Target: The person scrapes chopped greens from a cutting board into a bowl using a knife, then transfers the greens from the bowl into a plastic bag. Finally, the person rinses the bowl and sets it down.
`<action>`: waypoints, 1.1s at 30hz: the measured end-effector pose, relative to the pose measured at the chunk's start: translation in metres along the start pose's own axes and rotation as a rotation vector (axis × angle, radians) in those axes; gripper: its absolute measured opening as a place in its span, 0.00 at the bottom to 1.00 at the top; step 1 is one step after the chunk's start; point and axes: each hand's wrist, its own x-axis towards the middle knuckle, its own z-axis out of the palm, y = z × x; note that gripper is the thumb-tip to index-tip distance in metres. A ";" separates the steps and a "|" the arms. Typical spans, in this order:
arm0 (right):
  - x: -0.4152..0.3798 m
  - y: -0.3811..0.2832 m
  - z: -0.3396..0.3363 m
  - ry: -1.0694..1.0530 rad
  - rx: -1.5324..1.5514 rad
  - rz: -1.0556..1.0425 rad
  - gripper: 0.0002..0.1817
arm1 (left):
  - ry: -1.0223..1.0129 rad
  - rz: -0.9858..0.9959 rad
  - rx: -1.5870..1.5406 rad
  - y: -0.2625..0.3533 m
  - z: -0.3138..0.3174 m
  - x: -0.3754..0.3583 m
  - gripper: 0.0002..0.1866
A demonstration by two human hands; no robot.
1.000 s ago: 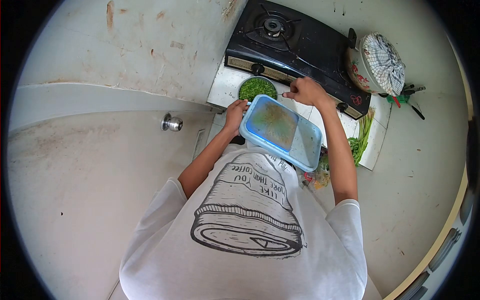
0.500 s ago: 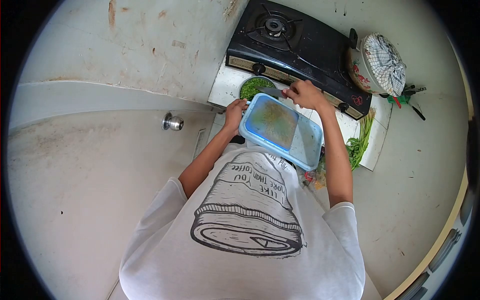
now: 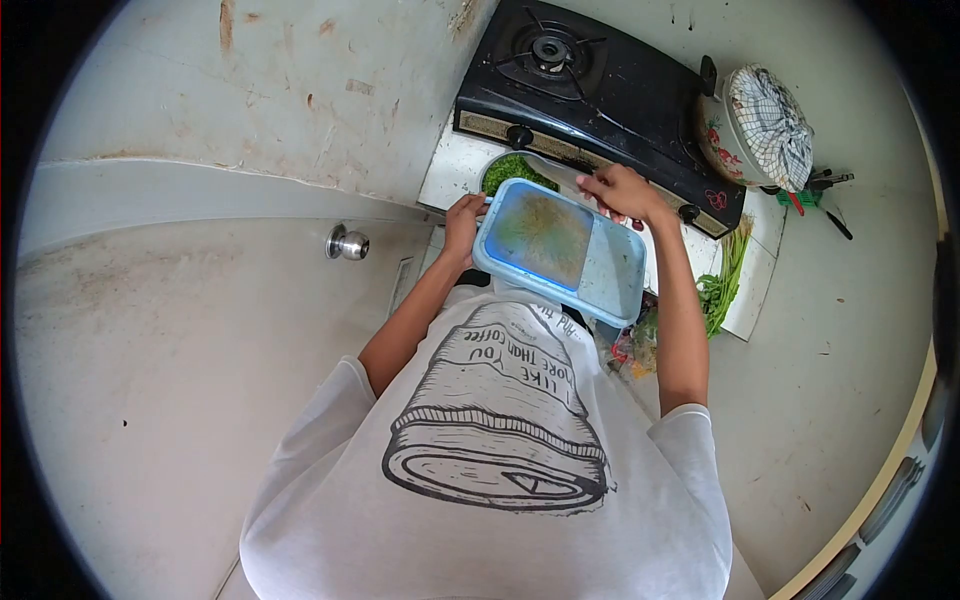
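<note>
My left hand [image 3: 463, 228] is closed around the left end of a light-blue cutting board [image 3: 617, 268], which is held in front of my shirt. The board has a stained, scratched panel on its left part and a plain pale section on its right. My right hand [image 3: 622, 192] is closed on a knife [image 3: 560, 175], its blade pointing left over the rim of a bowl. Chopped green leaves [image 3: 515, 172] fill that round bowl, just beyond the board's upper left corner. The knife's handle is mostly hidden in my fingers.
Behind the bowl stands a black gas stove [image 3: 610, 95]. A flowered pot [image 3: 722, 140] with a checked cloth [image 3: 770, 120] on top sits at its right end. Long-stemmed greens [image 3: 722, 290] and a plastic bag [image 3: 640, 345] lie at right. A door knob [image 3: 347, 243] juts out at left.
The board has turned slightly, its right end rising away from my body. My right hand and the knife have shifted a little to the right, and the blade's angle has changed.
</note>
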 end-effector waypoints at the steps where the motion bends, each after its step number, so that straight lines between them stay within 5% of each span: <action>1: 0.006 0.005 0.006 -0.007 0.020 -0.012 0.26 | -0.008 0.013 -0.001 -0.001 -0.002 0.002 0.11; 11: -0.002 0.055 -0.027 0.125 0.029 -0.264 0.23 | 0.097 0.028 -0.086 0.017 -0.069 0.006 0.13; 17: -0.029 0.055 -0.014 -0.018 0.244 -0.386 0.20 | 0.191 0.008 -0.203 0.008 -0.099 -0.005 0.14; 20: -0.032 0.035 -0.006 -0.066 -0.133 -0.361 0.22 | 0.228 0.013 -0.241 0.004 -0.097 -0.015 0.14; 27: -0.027 0.025 -0.044 0.133 -0.117 -0.451 0.19 | 0.320 0.050 -0.223 -0.008 -0.097 -0.043 0.19; 33: -0.005 0.041 -0.101 -0.091 -0.168 -0.461 0.15 | 0.372 0.055 -0.293 -0.012 -0.095 -0.052 0.17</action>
